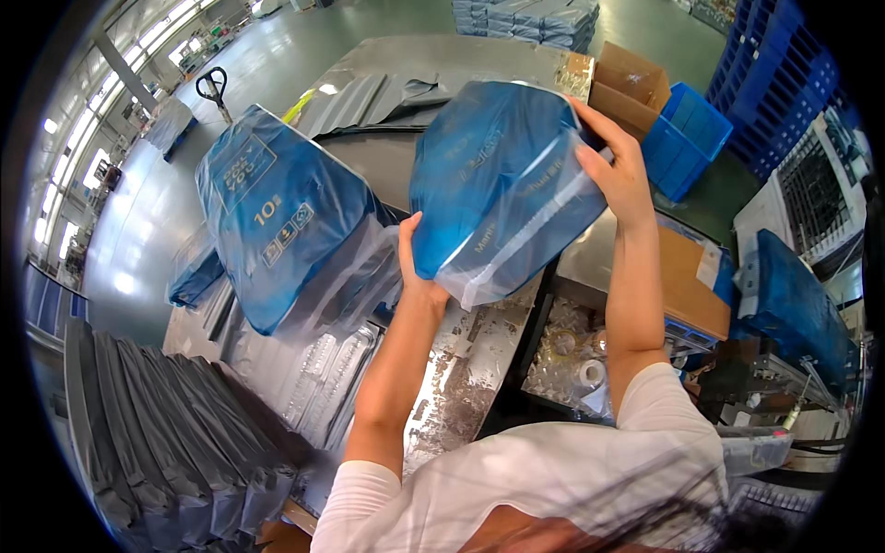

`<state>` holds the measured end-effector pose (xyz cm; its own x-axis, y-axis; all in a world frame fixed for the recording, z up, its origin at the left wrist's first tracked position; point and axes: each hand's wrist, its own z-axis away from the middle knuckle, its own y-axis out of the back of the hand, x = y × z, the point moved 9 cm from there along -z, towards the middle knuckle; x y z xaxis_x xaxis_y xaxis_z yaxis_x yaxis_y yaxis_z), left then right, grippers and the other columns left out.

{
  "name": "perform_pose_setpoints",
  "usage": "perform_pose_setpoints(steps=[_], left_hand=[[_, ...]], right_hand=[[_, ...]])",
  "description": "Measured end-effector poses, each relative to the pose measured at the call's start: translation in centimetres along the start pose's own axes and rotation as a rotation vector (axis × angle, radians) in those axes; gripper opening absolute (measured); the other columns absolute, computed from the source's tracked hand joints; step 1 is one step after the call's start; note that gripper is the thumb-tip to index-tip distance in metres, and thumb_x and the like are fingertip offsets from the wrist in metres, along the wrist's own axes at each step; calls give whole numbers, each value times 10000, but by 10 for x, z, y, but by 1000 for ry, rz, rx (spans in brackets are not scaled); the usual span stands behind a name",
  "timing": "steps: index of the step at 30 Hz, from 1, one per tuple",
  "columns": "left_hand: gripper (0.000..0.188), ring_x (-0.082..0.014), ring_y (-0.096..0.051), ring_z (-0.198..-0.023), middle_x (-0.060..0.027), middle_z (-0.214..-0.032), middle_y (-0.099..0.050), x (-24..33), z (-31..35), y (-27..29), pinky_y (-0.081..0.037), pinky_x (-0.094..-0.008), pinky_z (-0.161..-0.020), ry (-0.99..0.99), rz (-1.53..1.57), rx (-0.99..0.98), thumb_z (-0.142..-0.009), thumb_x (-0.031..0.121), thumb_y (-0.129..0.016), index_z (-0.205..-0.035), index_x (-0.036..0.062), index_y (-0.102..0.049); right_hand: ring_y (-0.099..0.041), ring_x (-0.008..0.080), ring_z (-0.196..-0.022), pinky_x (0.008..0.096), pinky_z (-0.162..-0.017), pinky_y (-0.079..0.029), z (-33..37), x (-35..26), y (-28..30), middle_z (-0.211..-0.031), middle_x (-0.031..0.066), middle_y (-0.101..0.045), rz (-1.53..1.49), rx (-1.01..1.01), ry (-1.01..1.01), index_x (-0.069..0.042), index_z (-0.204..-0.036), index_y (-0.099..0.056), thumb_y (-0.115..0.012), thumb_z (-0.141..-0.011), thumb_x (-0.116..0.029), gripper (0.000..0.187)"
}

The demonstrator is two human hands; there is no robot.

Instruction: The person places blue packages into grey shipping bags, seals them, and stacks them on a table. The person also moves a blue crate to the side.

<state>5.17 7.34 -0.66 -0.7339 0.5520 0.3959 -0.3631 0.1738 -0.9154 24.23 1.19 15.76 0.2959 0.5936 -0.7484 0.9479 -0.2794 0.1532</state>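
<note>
Between my two hands a blue plastic-wrapped package (498,184) is held up over the worktable, tilted, with a clear plastic edge along its near side. My left hand (419,263) grips its lower left corner, thumb on the front and the other fingers hidden behind it. At the upper right corner my right hand (616,166) is closed on it, fingers over the far edge. To the left, close by my left hand, stands a similar blue package (277,221) with pale printing and loose clear film at its lower side.
Grey plastic bags (378,101) lie at the table's (470,369) far side. A row of grey wrapped packs (166,433) stands at lower left. On the right are a cardboard box (631,88), a blue crate (687,138), blue pallets (770,83) and a bin of scraps (567,355).
</note>
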Motion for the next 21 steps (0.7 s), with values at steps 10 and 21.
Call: perform_pose_setpoints(steps=[10, 21], left_hand=[[545, -262, -558, -914, -155, -1044, -562, 41, 91, -54, -464, -359, -816, -245, -271, 21, -765, 396, -475, -1132, -7, -483], [772, -327, -410, -1140, -194, -1282, -376, 165, 398, 92, -415, -488, -885, -655, -584, 297, -745, 482, -535, -1319, 37, -273]], right_hand=[[-571, 267, -979, 369, -881, -432, 93, -141, 25, -1088, 222, -556, 44, 393, 501, 135, -1099, -500, -544, -699, -664, 895], [-169, 288, -1315, 335, -1043, -181, 137, -103, -265, -1436, 171, -109, -640, -655, -141, -48, -1393, 5, -667, -674, -537, 1099]])
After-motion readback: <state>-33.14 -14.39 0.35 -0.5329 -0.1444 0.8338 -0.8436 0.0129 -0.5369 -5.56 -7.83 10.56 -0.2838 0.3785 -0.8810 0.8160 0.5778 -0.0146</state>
